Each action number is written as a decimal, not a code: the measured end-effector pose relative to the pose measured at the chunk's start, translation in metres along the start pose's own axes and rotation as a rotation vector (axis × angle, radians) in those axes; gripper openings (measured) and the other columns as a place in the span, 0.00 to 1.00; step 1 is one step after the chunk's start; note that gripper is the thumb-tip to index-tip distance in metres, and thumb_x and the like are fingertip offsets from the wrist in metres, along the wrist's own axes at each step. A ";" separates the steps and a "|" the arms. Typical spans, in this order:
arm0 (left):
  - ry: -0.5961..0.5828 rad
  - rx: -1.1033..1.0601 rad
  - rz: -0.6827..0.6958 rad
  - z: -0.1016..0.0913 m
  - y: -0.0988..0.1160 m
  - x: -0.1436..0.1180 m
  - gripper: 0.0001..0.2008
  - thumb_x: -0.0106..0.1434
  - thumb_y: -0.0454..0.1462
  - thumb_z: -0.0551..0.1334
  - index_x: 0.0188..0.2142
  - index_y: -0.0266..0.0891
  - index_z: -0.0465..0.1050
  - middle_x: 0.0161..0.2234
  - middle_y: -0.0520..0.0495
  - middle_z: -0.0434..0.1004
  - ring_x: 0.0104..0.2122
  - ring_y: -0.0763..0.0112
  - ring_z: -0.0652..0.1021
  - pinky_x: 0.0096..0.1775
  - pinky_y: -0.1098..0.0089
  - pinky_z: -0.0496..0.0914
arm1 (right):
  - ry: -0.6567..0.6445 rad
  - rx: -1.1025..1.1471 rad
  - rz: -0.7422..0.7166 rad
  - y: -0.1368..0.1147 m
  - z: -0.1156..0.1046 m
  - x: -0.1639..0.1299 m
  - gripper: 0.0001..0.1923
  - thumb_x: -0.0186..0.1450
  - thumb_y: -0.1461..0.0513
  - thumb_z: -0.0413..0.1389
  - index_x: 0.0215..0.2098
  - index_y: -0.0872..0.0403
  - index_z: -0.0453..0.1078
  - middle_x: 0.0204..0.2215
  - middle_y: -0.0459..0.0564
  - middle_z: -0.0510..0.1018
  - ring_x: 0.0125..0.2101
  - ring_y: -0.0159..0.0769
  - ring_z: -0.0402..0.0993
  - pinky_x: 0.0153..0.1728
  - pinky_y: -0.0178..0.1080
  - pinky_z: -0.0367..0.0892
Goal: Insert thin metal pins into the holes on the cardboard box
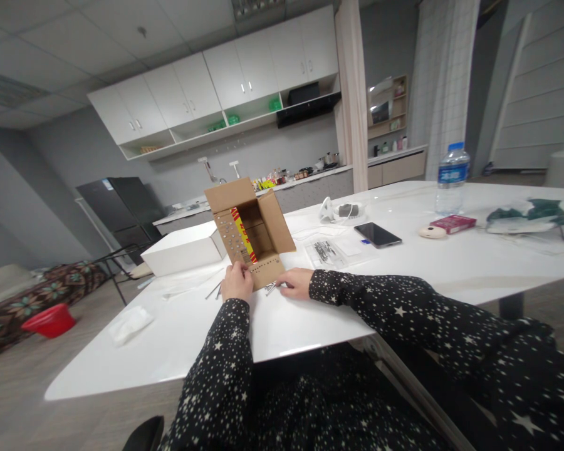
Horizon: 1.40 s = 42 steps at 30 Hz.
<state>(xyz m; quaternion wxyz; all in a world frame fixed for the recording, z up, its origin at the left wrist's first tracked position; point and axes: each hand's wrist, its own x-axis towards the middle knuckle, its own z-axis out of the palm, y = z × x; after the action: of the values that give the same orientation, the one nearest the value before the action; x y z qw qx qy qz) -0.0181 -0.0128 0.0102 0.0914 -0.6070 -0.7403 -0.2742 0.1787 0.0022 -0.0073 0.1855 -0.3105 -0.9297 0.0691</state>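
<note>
An open cardboard box (278, 227) stands tilted toward me on the white table, its flaps spread. Its left flap carries rows of small round metal heads and a yellow-and-red tape strip (243, 235); a row of small dark holes or dots crosses the bottom flap (267, 270). My left hand (237, 282) is closed at the lower left edge of the box, fingers curled on the cardboard. At the lower right corner is my right hand (295, 283), fingers bent together beside several loose nails (270, 289). Whatever its fingertips pinch is too small to make out. More thin nails (212, 292) lie left of my left hand.
Behind the box sits a white carton (183, 250). To the right are a clear bag with dark small pieces (326, 252), a phone (378, 235), a pink box (452, 223), a water bottle (451, 181) and a green-and-white bundle (526, 216). Crumpled tissue (130, 324) lies at left.
</note>
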 end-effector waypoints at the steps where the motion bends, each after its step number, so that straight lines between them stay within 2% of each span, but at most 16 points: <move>1: 0.007 -0.008 0.015 0.000 0.000 0.000 0.09 0.59 0.37 0.52 0.38 0.42 0.68 0.39 0.44 0.70 0.39 0.62 0.74 0.42 0.62 0.66 | 0.007 -0.003 0.005 0.001 0.002 0.001 0.17 0.58 0.61 0.52 0.44 0.56 0.74 0.26 0.49 0.78 0.27 0.34 0.71 0.29 0.33 0.61; 6: -0.032 -0.024 0.138 0.001 0.005 -0.001 0.08 0.58 0.39 0.55 0.35 0.42 0.70 0.35 0.47 0.72 0.40 0.64 0.73 0.44 0.63 0.65 | 0.008 -0.005 0.001 0.005 0.006 0.003 0.17 0.58 0.61 0.51 0.44 0.55 0.74 0.28 0.50 0.78 0.28 0.35 0.71 0.30 0.34 0.62; 10: -0.100 -0.018 0.300 -0.001 0.012 -0.005 0.08 0.57 0.40 0.56 0.33 0.42 0.73 0.35 0.47 0.73 0.41 0.64 0.72 0.44 0.65 0.65 | 0.000 0.007 -0.012 0.002 0.002 0.001 0.17 0.58 0.61 0.51 0.43 0.55 0.74 0.26 0.49 0.78 0.27 0.34 0.71 0.29 0.34 0.62; 13: -0.175 -0.055 0.421 -0.001 0.016 -0.008 0.08 0.56 0.39 0.57 0.31 0.42 0.74 0.33 0.48 0.74 0.39 0.66 0.73 0.43 0.67 0.66 | -0.007 0.015 -0.013 -0.001 -0.002 0.000 0.17 0.58 0.62 0.50 0.43 0.55 0.74 0.24 0.48 0.77 0.25 0.34 0.70 0.28 0.33 0.61; 17: -0.219 -0.088 0.512 0.002 0.017 -0.009 0.08 0.54 0.38 0.58 0.30 0.42 0.75 0.30 0.49 0.75 0.35 0.68 0.73 0.40 0.68 0.66 | -0.007 0.012 -0.021 -0.002 -0.003 0.000 0.16 0.58 0.62 0.51 0.42 0.55 0.74 0.23 0.48 0.76 0.25 0.34 0.70 0.27 0.34 0.61; 25: -0.255 -0.117 0.565 0.011 0.010 -0.006 0.10 0.56 0.38 0.57 0.30 0.39 0.76 0.29 0.48 0.76 0.31 0.70 0.73 0.36 0.70 0.66 | -0.010 0.007 -0.035 -0.002 -0.002 -0.001 0.16 0.59 0.63 0.50 0.42 0.55 0.74 0.24 0.48 0.77 0.25 0.33 0.70 0.27 0.33 0.61; 42: -0.290 -0.158 0.563 0.007 0.011 -0.009 0.08 0.50 0.35 0.57 0.30 0.39 0.73 0.28 0.50 0.74 0.30 0.71 0.72 0.34 0.72 0.66 | 0.006 0.022 -0.027 0.000 0.001 0.001 0.16 0.58 0.63 0.51 0.42 0.55 0.74 0.24 0.48 0.77 0.26 0.33 0.70 0.29 0.33 0.62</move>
<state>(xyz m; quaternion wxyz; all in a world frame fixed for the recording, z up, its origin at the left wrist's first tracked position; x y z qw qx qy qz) -0.0039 -0.0153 0.0038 0.0096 -0.8257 -0.5252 -0.2055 0.1780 0.0026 -0.0077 0.1927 -0.2960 -0.9325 0.0756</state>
